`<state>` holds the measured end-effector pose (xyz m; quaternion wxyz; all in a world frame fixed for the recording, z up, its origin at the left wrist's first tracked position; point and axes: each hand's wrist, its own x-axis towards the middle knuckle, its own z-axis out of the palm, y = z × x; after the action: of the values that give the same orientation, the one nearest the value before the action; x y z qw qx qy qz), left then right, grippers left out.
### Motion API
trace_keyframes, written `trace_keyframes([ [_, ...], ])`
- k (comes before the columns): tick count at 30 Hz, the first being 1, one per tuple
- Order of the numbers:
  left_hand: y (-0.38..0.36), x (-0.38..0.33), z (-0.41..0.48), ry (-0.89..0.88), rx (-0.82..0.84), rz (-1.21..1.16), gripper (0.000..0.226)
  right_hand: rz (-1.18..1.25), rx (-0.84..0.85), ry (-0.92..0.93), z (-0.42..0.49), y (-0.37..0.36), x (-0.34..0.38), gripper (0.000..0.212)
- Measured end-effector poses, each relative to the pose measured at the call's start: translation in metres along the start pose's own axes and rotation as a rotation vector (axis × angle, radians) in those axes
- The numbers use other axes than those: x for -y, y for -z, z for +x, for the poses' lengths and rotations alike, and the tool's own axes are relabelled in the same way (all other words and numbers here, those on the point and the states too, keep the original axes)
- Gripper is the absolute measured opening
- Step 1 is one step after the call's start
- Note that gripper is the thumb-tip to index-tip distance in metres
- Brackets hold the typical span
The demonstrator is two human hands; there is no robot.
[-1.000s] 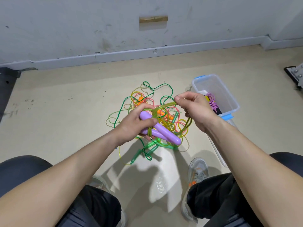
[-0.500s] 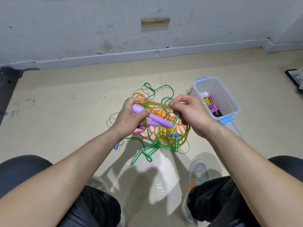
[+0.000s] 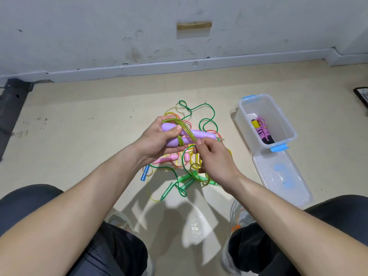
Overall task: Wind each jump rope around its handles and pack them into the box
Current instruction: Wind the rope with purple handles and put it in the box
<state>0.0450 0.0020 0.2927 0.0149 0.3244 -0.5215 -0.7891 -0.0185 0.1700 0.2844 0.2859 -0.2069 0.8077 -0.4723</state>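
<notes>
Two purple handles [image 3: 201,134] are gripped together in the left hand [image 3: 159,140], whose fingers are curled round them, above a tangle of ropes [image 3: 179,176] lying mid-floor. A yellow-green rope [image 3: 185,130], looped round the handles, is pinched in the right hand [image 3: 215,158] just beside them. The clear box [image 3: 245,116] is set toward the floor's right edge, with a wound pink rope [image 3: 261,128] inside and its lid [image 3: 278,176] alongside.

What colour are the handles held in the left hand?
Light purple handles, wrapped with yellow-green rope; the head view shows them best.
</notes>
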Motion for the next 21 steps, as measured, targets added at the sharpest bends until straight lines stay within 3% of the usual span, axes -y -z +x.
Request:
trace_keyframes([
  [4, 0.005, -0.009, 0.0, 0.025, 0.043, -0.027, 0.029, 0.21, 0.064, -0.045, 0.0, 0.009, 0.008, 0.036],
  [7, 0.002, -0.01, -0.002, 0.01, 0.042, -0.051, 0.026, 0.207, 0.085, -0.013, 0.0, 0.009, 0.007, 0.033],
  [15, -0.006, -0.001, -0.001, 0.075, -0.046, -0.192, 0.034, -0.267, -0.074, 0.275, -0.001, -0.008, -0.006, 0.029],
  [21, -0.011, 0.003, -0.003, 0.054, -0.037, -0.092, 0.014, -0.435, -0.046, 0.293, 0.002, -0.012, -0.012, 0.027],
])
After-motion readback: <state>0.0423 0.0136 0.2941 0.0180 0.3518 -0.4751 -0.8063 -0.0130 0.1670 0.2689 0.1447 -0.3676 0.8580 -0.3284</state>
